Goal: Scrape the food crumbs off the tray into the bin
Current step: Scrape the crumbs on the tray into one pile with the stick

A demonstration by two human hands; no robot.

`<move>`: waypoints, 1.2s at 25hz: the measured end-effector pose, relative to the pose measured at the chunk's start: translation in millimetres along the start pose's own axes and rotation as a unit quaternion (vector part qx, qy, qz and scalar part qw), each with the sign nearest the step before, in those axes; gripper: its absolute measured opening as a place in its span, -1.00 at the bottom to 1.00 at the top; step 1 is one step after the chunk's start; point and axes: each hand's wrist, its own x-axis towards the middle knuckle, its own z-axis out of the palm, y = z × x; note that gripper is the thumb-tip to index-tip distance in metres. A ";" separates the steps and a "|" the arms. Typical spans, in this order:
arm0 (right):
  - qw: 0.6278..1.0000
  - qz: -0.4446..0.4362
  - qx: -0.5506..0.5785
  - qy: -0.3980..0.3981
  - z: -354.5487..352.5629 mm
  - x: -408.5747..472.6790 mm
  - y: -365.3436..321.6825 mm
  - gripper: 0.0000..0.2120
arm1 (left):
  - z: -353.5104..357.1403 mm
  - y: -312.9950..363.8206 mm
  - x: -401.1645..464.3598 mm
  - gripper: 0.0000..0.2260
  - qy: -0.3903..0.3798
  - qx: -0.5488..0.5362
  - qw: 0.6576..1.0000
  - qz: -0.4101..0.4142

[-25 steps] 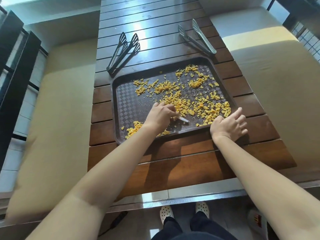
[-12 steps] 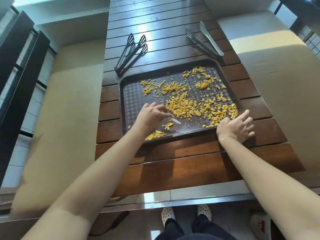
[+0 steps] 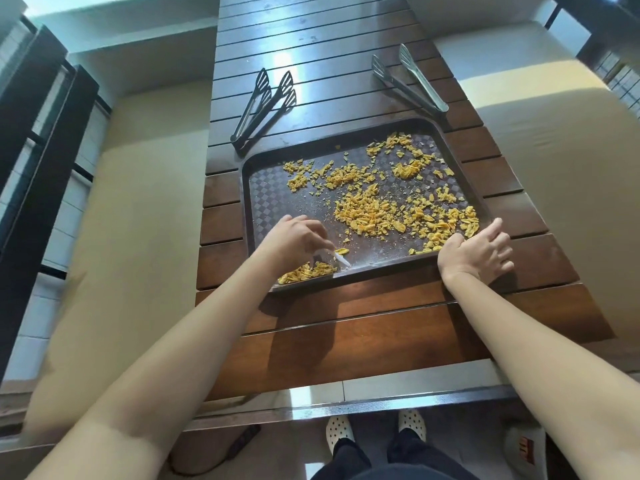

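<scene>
A dining booth in a fast-food style eatery.

A slatted dark wood worktop (image 3: 346, 57) runs between two tan padded bench seats (image 3: 114, 237), one on each side. A brown checkered serving tray (image 3: 270, 199) sits on the worktop, with two pairs of tongs (image 3: 263, 105) just beyond the tray.

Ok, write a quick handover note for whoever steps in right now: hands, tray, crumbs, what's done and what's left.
Left hand: grips a small white scraper, tip down on the tray.
Right hand: open, resting on the tray's near right corner, steadying it.
Crumbs: mostly scattered across the tray's middle and right; one small pile sits at the near left edge.
Done: only that small pile gathered.
Left: gather the rest and scrape all into the bin, which is not clearly in view.
Two pairs of tongs lie beyond the tray, untouched.
</scene>
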 end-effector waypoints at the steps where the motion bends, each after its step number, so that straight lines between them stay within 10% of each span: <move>1: 1.000 0.001 0.001 0.001 -0.1 0.1 -0.1 -0.38 | -0.4 -4.3 1.5 -0.78 0.031 -0.015 0.999 -0.017; 5: 1.000 -0.001 0.002 0.003 -1.5 0.3 0.1 -0.38 | 8.3 4.2 26.5 -0.75 0.071 0.010 0.992 -0.102; 13: 1.000 -0.005 -0.001 0.011 1.0 0.3 0.9 -0.38 | 4.4 -15.3 -3.6 -0.68 -0.034 0.068 0.997 -0.008; 30: 1.000 -0.010 -0.001 0.019 -0.4 0.2 -0.7 -0.39 | 5.0 -42.0 -28.8 -0.72 0.018 0.017 1.000 0.001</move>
